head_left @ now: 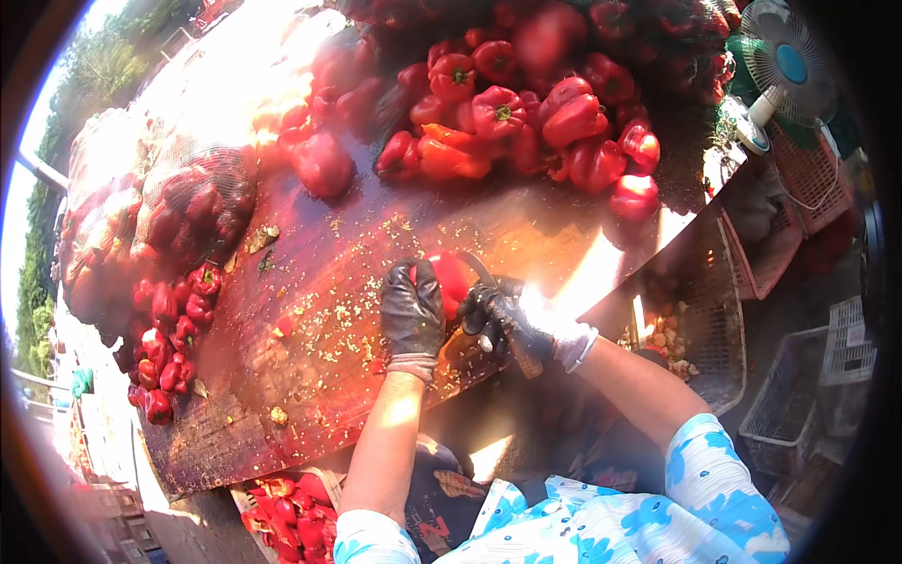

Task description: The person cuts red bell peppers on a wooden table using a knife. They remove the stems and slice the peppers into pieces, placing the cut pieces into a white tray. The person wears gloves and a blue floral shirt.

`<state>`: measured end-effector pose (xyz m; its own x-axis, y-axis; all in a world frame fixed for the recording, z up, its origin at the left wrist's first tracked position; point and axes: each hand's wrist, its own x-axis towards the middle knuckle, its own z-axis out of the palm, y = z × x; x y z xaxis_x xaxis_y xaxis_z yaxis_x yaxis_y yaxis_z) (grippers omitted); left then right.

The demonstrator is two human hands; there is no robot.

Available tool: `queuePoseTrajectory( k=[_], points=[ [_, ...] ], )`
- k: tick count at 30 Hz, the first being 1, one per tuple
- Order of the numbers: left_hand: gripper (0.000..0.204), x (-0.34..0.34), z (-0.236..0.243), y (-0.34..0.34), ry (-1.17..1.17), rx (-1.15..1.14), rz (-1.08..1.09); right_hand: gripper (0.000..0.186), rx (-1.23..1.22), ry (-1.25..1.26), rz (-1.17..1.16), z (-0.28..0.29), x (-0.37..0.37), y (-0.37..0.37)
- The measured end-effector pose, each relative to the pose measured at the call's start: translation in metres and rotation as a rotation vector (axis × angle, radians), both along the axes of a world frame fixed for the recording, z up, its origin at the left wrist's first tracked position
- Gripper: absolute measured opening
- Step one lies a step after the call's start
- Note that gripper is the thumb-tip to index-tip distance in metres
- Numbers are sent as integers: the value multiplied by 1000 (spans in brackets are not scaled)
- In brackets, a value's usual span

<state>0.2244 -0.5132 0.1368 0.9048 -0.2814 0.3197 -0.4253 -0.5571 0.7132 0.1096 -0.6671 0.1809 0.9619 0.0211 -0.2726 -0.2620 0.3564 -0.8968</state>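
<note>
Red loose peppers [167,336] lie at left; we see the left hand [413,305] curled round the held pepper [447,282] over the table [324,399], right hand [505,320] closed on a curved knife [479,267] beside it; fan [791,64] far right.

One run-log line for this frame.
left hand: gloved, holding red pepper | right hand: gloved, holding curved blade at pepper's right side | wooden table: seed-strewn | beyond: pepper pile
</note>
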Motion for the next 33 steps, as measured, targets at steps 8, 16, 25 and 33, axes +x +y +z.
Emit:
queuePoseTrajectory(
  k=[8,16,25,33],
  points=[
    [28,-23,-19,7,-283,-159,-32,33,-508,221,147,17,11,12],
    [27,-20,-25,11,-319,-205,-91,30,-311,235,144,32,13,18],
    [25,-6,-41,23,43,-354,-29,24,-709,319,227,-34,-26,47],
    [32,-4,-23,23,71,-286,-71,29,-537,246,-45,29,6,16]
  ],
)
